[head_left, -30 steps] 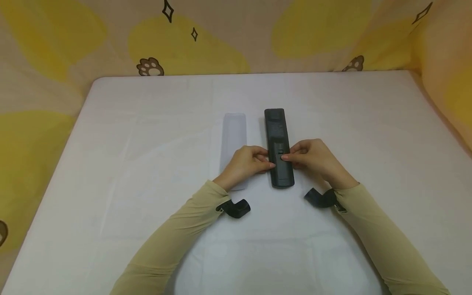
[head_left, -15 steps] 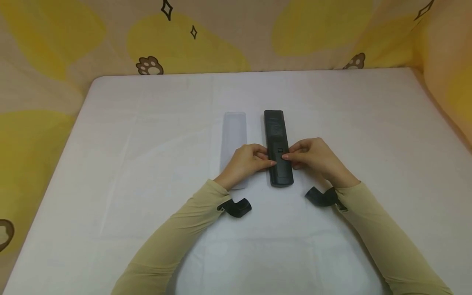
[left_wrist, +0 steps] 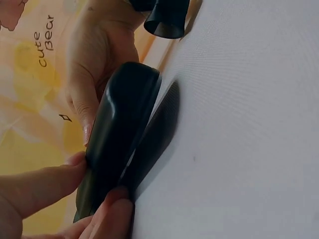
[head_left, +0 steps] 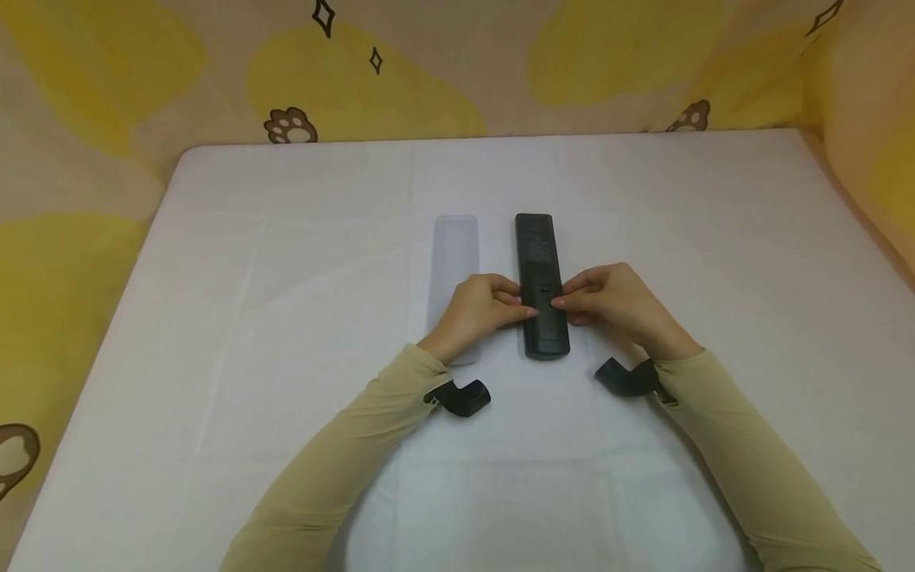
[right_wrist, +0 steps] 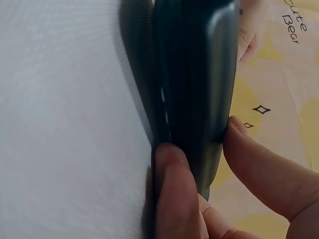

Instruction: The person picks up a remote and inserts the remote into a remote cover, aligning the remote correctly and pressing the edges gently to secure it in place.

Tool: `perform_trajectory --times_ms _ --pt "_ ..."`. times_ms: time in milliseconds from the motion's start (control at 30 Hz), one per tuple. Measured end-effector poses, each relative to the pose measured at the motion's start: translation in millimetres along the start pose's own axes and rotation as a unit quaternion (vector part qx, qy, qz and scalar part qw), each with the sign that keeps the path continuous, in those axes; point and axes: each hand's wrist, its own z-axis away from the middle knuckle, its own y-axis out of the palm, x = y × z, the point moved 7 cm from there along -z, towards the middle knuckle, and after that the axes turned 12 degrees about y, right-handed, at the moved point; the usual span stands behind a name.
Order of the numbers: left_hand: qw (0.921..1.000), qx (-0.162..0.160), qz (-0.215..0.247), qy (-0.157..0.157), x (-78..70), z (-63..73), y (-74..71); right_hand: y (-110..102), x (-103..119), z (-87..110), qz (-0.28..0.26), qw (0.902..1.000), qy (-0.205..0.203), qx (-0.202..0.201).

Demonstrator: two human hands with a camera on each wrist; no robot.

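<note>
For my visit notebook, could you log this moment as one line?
left hand: pinches remote; right hand: pinches opposite edge; remote: back upward; translucent piece: left of remote

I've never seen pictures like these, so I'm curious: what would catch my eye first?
Probably the dark remote, near the middle of the head view, pinched at its sides by the left hand and the right hand. A pale cover lies to its left on the white table, and yellow cloth with paw prints rises beyond.
</note>
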Motion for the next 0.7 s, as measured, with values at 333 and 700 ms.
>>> perform_trajectory --times_ms 333,700 --pt "0.9994 0.013 -0.03 -0.008 -1.1 -1.0 0.4 0.7 0.5 -1.2 0.01 0.9998 0.015 -0.005" --pt "0.9979 0.008 -0.064 -0.004 -2.6 -3.8 0.2 -0.2 3.2 -1.7 0.032 0.9993 0.011 -0.016"
